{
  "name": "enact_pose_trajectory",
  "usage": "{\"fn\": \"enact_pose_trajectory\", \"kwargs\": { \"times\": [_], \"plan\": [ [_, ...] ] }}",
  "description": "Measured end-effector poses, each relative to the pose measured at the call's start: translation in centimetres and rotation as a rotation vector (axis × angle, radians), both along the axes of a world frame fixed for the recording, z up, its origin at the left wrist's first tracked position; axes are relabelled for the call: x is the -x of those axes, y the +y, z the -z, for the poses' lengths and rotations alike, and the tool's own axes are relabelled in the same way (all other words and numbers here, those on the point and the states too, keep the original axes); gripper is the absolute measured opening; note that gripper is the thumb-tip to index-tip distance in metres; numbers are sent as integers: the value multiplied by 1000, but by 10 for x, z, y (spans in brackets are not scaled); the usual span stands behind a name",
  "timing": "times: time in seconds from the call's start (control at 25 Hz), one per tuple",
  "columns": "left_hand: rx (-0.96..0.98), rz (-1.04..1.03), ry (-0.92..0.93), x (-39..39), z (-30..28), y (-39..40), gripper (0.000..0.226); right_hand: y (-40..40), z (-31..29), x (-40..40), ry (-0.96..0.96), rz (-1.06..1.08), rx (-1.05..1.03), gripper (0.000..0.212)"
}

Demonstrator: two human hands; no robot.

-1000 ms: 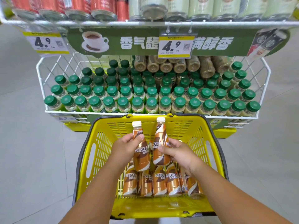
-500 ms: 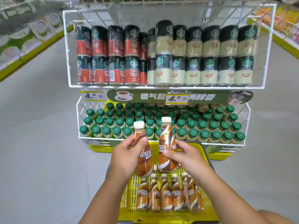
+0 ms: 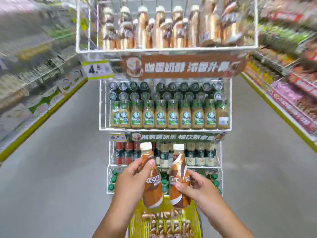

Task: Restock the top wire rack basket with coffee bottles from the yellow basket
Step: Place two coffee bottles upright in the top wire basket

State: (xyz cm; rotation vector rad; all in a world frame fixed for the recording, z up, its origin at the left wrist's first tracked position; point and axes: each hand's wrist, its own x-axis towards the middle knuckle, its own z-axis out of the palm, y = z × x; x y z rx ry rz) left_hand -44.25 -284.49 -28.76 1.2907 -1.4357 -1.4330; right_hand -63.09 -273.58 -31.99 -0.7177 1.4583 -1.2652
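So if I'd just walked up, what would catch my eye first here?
Two brown coffee bottles with cream caps, held upright side by side low in the middle: one in the left hand, one in the right hand. Behind them rises a tall white wire rack stacked with drinks; its top basket holds similar brown bottles. A yellow basket with more bottles sits below.

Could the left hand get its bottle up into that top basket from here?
Probably yes. The left hand already grips a bottle, and the top basket is open above, with a gap at its left side. It sits high above the hands, so it needs a long upward reach.
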Motion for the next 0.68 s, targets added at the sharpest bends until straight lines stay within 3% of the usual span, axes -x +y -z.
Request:
{"fn": "enact_pose_trajectory", "kwargs": {
  "times": [0.08,0.16,0.36,0.44,0.68],
  "plan": [
    [28,19,17,-5,-70,6,28,9,-69,-4,16,10,29,57],
    [74,45,11,-8,-134,11,19,17,-135,-9,57,6,64,38],
    [140,61,69,-29,-254,13,34,29,-267,-32,106,18,150,33],
    [178,83,65,-33,-282,9,23,29,-297,-42,131,21,168,34],
    [225,152,88,-43,-318,-6,23,25,-345,-64,186,131,233,34]
  ]
}}
